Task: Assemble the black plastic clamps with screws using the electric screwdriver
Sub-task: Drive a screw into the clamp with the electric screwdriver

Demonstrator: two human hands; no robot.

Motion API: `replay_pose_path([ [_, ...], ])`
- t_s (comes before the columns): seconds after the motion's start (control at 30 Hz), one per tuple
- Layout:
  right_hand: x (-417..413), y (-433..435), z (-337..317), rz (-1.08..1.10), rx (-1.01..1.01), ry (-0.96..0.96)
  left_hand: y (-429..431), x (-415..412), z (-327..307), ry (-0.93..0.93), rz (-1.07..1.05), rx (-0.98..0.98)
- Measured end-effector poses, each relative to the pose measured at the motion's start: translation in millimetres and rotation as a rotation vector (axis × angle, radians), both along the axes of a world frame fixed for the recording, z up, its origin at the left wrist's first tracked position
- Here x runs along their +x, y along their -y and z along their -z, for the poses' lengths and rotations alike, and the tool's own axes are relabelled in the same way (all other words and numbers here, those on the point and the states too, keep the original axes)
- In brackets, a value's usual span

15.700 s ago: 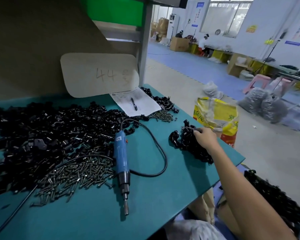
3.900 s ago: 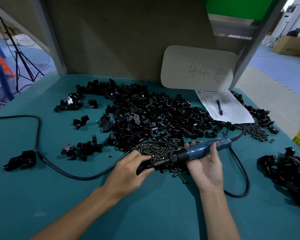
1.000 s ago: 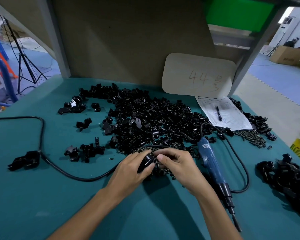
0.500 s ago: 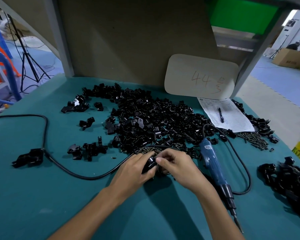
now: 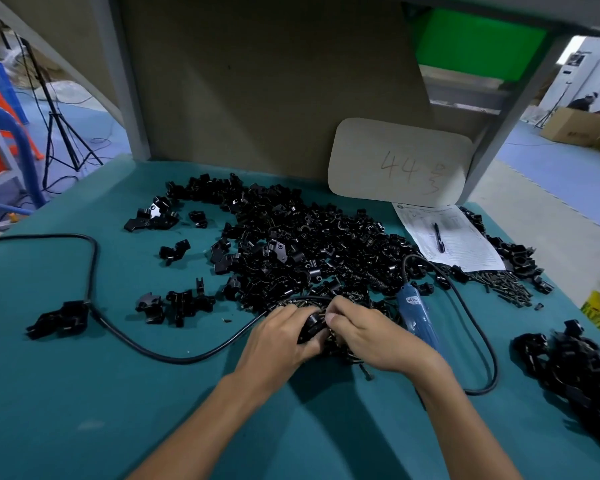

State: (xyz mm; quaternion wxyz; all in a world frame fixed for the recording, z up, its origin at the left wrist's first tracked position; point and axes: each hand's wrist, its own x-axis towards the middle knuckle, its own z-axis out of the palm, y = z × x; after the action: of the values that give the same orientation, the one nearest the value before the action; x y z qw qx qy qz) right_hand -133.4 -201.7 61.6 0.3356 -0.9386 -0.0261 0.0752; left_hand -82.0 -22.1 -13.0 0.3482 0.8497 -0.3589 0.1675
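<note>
My left hand grips a black plastic clamp just above the teal table. My right hand meets it from the right, thumb and fingers pinching at the clamp over a small heap of dark screws; whether a screw is between the fingers is hidden. The blue electric screwdriver lies on the table right beside my right hand, tip toward me, mostly hidden by my forearm. A large pile of loose black clamps spreads behind my hands.
The black power cable loops across the left half to a plug block. A heap of finished clamps lies at the right edge. Paper with a pen, more screws and a cardboard sign stand at the back right.
Since 3.9 s ago my right hand has laid the screwdriver down beside it. Over the last second both hands stay together at the clamp, barely shifting.
</note>
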Motion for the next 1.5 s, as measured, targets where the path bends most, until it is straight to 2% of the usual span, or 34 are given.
replay_pose_path([
  [0.23,2,18,-10,0.034,-0.08,0.0,28,2,-2,0.146,-0.039,-0.057],
  [0.47,-4,11,-3,0.048,-0.148,0.043,26,11,3,0.286,0.037,-0.004],
  [0.57,-6,11,-1,0.033,-0.018,0.004,17,18,3,0.299,0.05,0.04],
  [0.77,2,-1,11,-0.013,0.084,0.003,-3,34,2,0.399,0.132,0.095],
  [1.03,8,-20,24,0.044,0.098,0.083,-9,35,7,0.421,0.116,0.069],
  [1.23,8,0,-1,0.227,-0.067,0.17,13,41,-12,0.266,0.028,-0.004],
  [1.43,-6,50,-14,0.538,-0.086,0.296,73,43,-49,-0.252,-0.238,-0.313],
  [1.5,-20,66,-5,0.635,-0.186,0.262,79,47,-48,-0.208,-0.196,-0.27],
])
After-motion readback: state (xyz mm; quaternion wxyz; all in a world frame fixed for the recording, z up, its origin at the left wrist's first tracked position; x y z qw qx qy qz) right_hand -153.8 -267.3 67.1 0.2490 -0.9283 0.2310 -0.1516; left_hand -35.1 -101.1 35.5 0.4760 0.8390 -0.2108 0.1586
